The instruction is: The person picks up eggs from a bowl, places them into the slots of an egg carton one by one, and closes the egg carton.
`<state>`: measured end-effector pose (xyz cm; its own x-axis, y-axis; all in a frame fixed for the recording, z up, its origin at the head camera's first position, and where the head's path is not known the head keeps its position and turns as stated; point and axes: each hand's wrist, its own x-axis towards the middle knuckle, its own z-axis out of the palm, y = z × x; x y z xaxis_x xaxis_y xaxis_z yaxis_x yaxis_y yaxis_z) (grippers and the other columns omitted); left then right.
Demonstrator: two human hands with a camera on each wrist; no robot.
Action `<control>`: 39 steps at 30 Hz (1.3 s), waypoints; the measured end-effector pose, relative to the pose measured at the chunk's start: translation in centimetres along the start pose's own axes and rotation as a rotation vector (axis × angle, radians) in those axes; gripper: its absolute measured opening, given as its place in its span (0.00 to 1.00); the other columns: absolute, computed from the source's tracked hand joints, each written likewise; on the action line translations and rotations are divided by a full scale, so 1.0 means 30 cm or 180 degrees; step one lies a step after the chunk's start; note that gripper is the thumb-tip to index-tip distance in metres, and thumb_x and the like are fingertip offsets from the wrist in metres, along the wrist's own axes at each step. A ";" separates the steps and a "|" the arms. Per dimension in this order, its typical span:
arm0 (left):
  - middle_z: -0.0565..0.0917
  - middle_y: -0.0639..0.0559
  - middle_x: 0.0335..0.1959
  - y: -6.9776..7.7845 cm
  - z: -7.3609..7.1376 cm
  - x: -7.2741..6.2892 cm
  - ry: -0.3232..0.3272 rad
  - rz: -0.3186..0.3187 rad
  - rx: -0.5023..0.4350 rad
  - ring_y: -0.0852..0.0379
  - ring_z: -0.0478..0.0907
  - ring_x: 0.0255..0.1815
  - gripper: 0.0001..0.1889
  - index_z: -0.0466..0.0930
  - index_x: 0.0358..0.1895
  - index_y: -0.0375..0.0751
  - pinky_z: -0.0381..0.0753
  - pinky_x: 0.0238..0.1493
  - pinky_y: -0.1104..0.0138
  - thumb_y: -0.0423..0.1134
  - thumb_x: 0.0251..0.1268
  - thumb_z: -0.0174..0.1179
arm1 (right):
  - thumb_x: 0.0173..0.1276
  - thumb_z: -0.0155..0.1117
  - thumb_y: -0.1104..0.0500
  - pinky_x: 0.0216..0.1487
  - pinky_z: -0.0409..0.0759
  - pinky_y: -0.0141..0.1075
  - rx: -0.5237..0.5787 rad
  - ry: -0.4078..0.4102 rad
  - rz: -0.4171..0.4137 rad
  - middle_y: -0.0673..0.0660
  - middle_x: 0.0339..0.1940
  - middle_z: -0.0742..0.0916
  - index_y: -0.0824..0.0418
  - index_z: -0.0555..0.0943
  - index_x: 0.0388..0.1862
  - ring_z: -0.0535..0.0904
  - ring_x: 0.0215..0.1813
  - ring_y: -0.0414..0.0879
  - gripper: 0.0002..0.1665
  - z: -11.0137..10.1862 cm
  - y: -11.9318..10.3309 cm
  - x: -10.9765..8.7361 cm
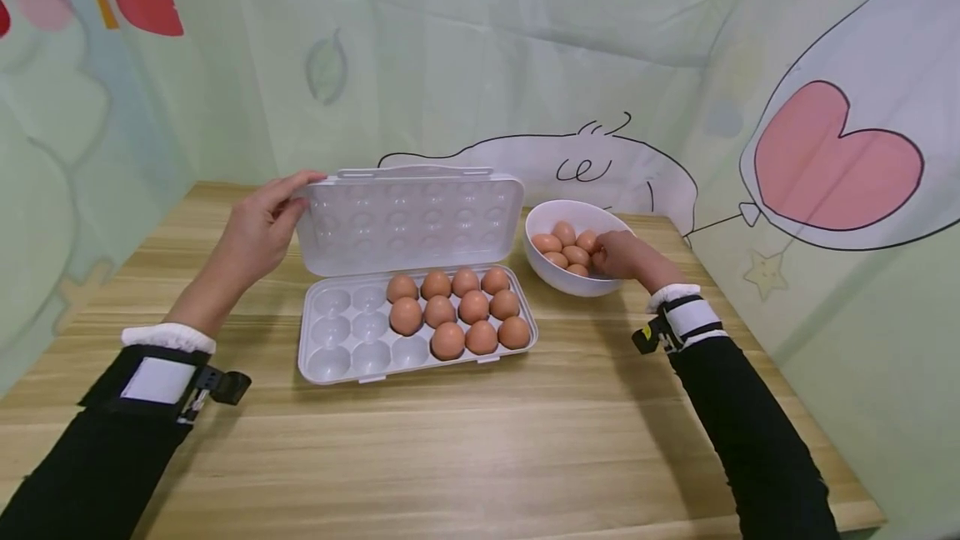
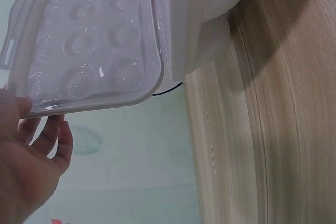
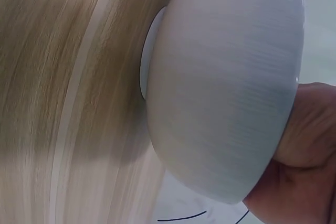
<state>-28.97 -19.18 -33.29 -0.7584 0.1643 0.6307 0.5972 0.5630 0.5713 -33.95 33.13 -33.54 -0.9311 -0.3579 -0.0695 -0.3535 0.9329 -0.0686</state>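
A white plastic egg box (image 1: 337, 373) lies opened on the table, its clear-white lid (image 1: 412, 227) standing up at the back. Brown eggs (image 1: 474, 307) sit in the cups toward the right; hollow cups show at the left. My left hand (image 1: 262, 219) holds the lid's upper left corner, thumb on one face and fingers behind, as the left wrist view shows. To the right stands a white bowl (image 1: 551, 272) with several brown eggs (image 1: 575, 255) inside. My right hand (image 1: 622, 257) reaches over its rim, fingertips among the eggs; I cannot tell whether they grip one.
The wood-grain table (image 1: 465, 457) carries the box and bowl. A printed cloth (image 1: 450, 65) hangs close behind it and along the sides. The bowl stands close beside the box's right end, near the table's back edge.
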 end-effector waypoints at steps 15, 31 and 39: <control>0.81 0.36 0.62 -0.013 -0.001 -0.004 -0.0020 -0.0042 -0.0098 0.58 0.71 0.45 0.21 0.78 0.69 0.39 0.68 0.43 0.79 0.24 0.79 0.52 | 0.64 0.54 0.67 0.33 0.68 0.39 0.0110 -0.0336 0.0558 0.59 0.27 0.77 0.64 0.76 0.31 0.74 0.32 0.53 0.04 0.000 -0.024 0.008; 0.80 0.39 0.64 -0.007 -0.006 -0.002 -0.0064 -0.0088 -0.0034 0.58 0.71 0.44 0.21 0.78 0.69 0.40 0.68 0.42 0.79 0.25 0.79 0.51 | 0.66 0.58 0.65 0.36 0.71 0.40 0.0150 -0.0232 0.0342 0.59 0.31 0.79 0.72 0.79 0.49 0.75 0.34 0.52 0.15 -0.051 -0.026 -0.059; 0.80 0.39 0.64 -0.004 0.003 0.002 -0.0046 -0.0060 0.0004 0.55 0.71 0.44 0.21 0.77 0.70 0.41 0.67 0.41 0.79 0.25 0.79 0.51 | 0.76 0.53 0.63 0.44 0.73 0.45 0.0813 0.0323 -0.0015 0.63 0.45 0.81 0.70 0.77 0.65 0.75 0.45 0.56 0.22 -0.052 0.010 -0.120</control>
<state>-29.11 -19.16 -33.39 -0.7732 0.1654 0.6122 0.5824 0.5670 0.5824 -30.85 34.77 -31.75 -0.9383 -0.3445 0.0306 -0.3359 0.8865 -0.3183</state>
